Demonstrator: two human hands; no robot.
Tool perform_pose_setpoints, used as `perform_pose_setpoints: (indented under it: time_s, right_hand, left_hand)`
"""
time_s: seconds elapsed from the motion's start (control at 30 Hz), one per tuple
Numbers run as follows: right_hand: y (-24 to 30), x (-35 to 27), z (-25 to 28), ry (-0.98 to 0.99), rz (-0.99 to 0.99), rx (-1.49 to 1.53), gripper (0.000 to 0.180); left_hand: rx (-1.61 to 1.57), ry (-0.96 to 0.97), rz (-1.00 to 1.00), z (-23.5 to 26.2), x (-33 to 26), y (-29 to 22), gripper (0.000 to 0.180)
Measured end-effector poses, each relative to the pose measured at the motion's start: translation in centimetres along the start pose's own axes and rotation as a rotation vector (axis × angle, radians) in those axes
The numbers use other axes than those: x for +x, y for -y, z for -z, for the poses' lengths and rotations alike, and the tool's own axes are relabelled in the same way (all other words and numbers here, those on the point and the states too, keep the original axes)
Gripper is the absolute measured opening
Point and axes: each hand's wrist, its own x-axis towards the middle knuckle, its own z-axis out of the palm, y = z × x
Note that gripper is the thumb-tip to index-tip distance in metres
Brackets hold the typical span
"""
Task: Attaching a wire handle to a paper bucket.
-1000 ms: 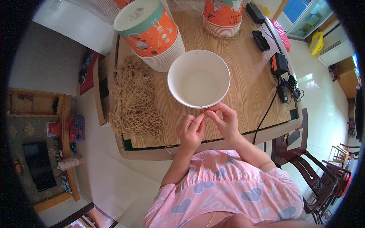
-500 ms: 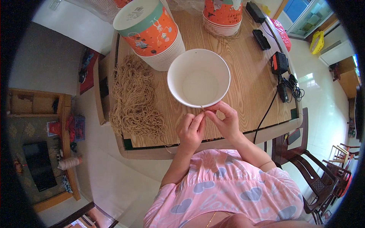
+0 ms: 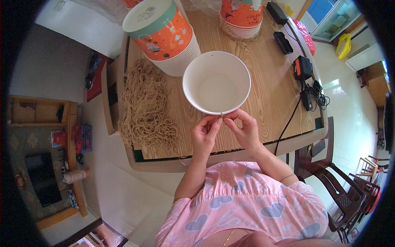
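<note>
A white paper bucket (image 3: 216, 88) stands on the wooden table before me, its mouth facing up. At the near side of its rim a short tan string (image 3: 222, 115) comes over the edge. My left hand (image 3: 204, 131) has thumb and fingers pinched on this string, just below the rim. My right hand (image 3: 244, 127) pinches the string from the other side, its fingertips close against the left ones and touching the bucket's outer wall. Left of the bucket lies a large heap of cut tan strings (image 3: 148, 109).
Behind the bucket rises a tall stack of nested orange-and-green printed paper buckets (image 3: 164, 37). Another orange stack (image 3: 242, 18), with strings round its base, stands at the back. A black-and-orange power adapter (image 3: 302, 68) and coiled black cable (image 3: 317, 94) lie along the right edge.
The bucket has shifted slightly right and away from me. My left hand has turned and moved up under the rim, with its fingers now behind the string; the right hand stays nearly in place.
</note>
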Motion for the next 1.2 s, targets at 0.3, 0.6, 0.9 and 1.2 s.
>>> perform_pose_setpoints:
  time_s: [0.3, 0.6, 0.9, 1.2]
  right_hand:
    - [0.0, 0.1, 0.4, 0.015, -0.066, 0.093, 0.009]
    - [-0.4, 0.3, 0.8, -0.061, -0.053, -0.037, 0.010]
    - [0.3, 0.1, 0.2, -0.024, 0.004, -0.011, 0.009]
    - [1.1, 0.2, 0.3, -0.001, -0.023, -0.023, 0.005]
  left_hand:
    - [-0.260, 0.095, 0.395, 0.7, 0.7, 0.1, 0.014]
    - [-0.038, -0.076, 0.195, 0.2, 0.6, 0.6, 0.009]
    - [0.598, -0.165, -0.310, -1.0, -0.1, 0.0, 0.008]
    - [0.220, -0.120, -0.079, -0.4, 0.0, 0.3, 0.006]
